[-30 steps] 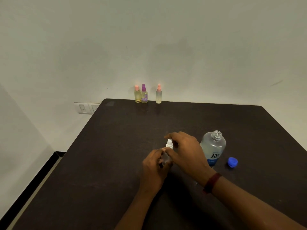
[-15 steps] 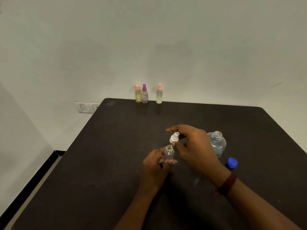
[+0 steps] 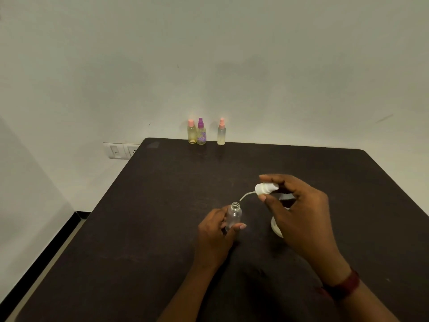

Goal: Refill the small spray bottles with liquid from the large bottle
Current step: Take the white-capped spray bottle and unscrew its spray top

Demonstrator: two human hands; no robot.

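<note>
Clear small bottle [image 3: 233, 217] in left hand [image 3: 213, 238]; large bottle [image 3: 276, 228] label hidden.

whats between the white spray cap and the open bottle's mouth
Only the thin dip tube hanging from the cap, its tip close above the bottle mouth, in the head view.

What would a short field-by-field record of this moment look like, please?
left hand: grips small clear bottle, neck open
right hand: pinches white spray cap, dip tube outside the bottle's neck
large bottle: mostly hidden behind right hand
far edge: three capped spray bottles
surface: dark table
</note>
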